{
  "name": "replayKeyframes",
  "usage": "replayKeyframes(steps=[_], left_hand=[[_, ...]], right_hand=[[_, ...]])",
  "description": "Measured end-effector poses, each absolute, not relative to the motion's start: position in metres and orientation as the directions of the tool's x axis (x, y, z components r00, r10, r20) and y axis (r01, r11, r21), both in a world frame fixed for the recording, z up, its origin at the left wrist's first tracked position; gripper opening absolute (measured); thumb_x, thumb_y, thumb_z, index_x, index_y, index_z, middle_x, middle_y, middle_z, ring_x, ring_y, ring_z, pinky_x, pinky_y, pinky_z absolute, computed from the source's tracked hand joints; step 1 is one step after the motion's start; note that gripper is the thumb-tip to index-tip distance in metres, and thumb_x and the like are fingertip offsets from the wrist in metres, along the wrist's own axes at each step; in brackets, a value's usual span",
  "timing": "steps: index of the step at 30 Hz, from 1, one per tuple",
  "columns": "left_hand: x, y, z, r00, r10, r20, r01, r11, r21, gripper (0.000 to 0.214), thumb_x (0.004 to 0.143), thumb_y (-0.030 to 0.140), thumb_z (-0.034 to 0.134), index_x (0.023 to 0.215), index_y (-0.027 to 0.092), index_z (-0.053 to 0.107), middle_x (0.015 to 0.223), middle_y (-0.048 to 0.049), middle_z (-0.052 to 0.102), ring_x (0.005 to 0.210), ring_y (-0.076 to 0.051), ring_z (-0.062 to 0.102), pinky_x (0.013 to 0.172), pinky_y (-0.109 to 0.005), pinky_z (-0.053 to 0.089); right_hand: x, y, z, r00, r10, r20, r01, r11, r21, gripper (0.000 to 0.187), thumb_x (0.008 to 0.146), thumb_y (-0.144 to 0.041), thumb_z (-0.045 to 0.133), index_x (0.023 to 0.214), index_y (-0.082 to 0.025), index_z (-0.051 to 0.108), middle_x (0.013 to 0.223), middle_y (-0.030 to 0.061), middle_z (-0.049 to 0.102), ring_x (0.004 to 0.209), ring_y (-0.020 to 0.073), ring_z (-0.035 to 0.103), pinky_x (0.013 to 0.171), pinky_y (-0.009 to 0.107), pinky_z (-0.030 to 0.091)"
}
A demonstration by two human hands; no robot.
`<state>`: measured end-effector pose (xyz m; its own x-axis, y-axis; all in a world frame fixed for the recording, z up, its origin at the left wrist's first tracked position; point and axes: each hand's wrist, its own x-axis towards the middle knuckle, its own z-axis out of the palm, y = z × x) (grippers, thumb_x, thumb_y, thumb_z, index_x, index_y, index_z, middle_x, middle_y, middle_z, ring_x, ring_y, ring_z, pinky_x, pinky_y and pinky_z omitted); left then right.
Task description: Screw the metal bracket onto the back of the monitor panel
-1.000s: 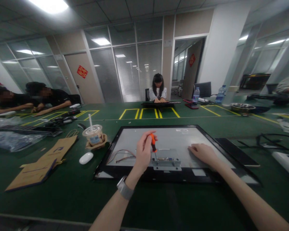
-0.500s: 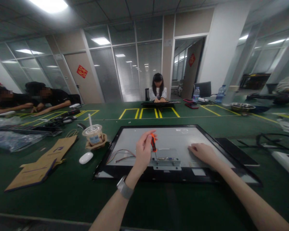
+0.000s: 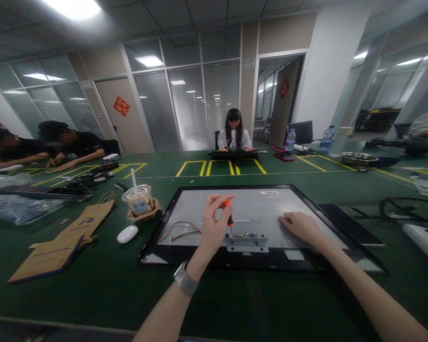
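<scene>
My left hand [image 3: 216, 218] has its fingers round the orange and black handle of a screwdriver [image 3: 230, 220], which stands nearly upright. The shaft runs down to the left end of a metal bracket [image 3: 248, 244] with connector ports. That bracket sits on the grey back of a flat display panel [image 3: 185, 204] with a black frame, lying on the table. Resting on the panel's right part, my right hand [image 3: 299, 225] has its fingers curled in; whether anything is in them is hidden. Thin wires [image 3: 180, 230] lie on the panel left of the bracket.
Left of the panel are a white mouse [image 3: 127, 234], an iced drink cup [image 3: 139, 199] and a brown paper bag [image 3: 64, 240]. A black flat slab [image 3: 353, 224] and cables [image 3: 406, 209] lie to the right. Across the green table a person [image 3: 234, 130] sits behind another panel.
My left thumb and fingers have shifted round the screwdriver handle, whose top is now more covered. My right hand stays put. The person opposite has moved their hands apart.
</scene>
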<state>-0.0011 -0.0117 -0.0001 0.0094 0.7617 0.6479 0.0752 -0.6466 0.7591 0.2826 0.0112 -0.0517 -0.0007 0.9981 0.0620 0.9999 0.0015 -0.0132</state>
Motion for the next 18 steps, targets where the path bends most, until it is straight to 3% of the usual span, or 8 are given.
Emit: replayKeyframes(steps=[4, 10, 13, 18], left_hand=[[-0.0021, -0.0157, 0.002, 0.077, 0.789, 0.61, -0.022, -0.61, 0.792, 0.031, 0.094, 0.025, 0.041, 0.114, 0.019, 0.063, 0.096, -0.0069, 0.06, 0.087, -0.016, 0.058, 0.079, -0.03, 0.047], [-0.0012, -0.0111, -0.0019, 0.002, 0.746, 0.666, 0.093, -0.664, 0.742, 0.018, 0.082, 0.026, 0.062, 0.097, 0.02, 0.07, 0.084, -0.003, 0.055, 0.078, -0.014, 0.055, 0.077, -0.028, 0.047], [-0.0004, -0.0109, -0.0022, -0.021, 0.741, 0.672, 0.11, -0.666, 0.738, 0.018, 0.08, 0.027, 0.065, 0.094, 0.019, 0.07, 0.085, -0.003, 0.055, 0.076, -0.014, 0.054, 0.076, -0.028, 0.047], [-0.0013, -0.0166, -0.0013, 0.046, 0.763, 0.645, 0.06, -0.646, 0.761, 0.027, 0.092, 0.027, 0.045, 0.107, 0.018, 0.067, 0.091, -0.0065, 0.065, 0.087, -0.017, 0.06, 0.081, -0.029, 0.046]], right_hand=[[0.2822, 0.0111, -0.0511, -0.001, 0.998, 0.059, 1.0, 0.002, -0.016, 0.042, 0.093, -0.039, 0.034, 0.079, -0.019, 0.068, 0.082, 0.0112, 0.072, 0.078, 0.0237, 0.065, 0.063, 0.029, 0.037], [0.2836, 0.0126, -0.0526, 0.001, 0.999, 0.044, 1.0, 0.0, -0.029, 0.042, 0.093, -0.038, 0.034, 0.079, -0.018, 0.068, 0.082, 0.0118, 0.072, 0.078, 0.0237, 0.065, 0.063, 0.029, 0.037], [0.2839, 0.013, -0.0527, 0.005, 0.999, 0.039, 1.0, -0.004, -0.024, 0.042, 0.093, -0.039, 0.034, 0.079, -0.018, 0.068, 0.083, 0.012, 0.072, 0.078, 0.0241, 0.066, 0.062, 0.029, 0.036], [0.2836, 0.0129, -0.053, 0.002, 0.999, 0.052, 1.0, -0.002, -0.009, 0.042, 0.093, -0.039, 0.035, 0.079, -0.019, 0.068, 0.082, 0.0118, 0.072, 0.078, 0.0242, 0.066, 0.061, 0.029, 0.036]])
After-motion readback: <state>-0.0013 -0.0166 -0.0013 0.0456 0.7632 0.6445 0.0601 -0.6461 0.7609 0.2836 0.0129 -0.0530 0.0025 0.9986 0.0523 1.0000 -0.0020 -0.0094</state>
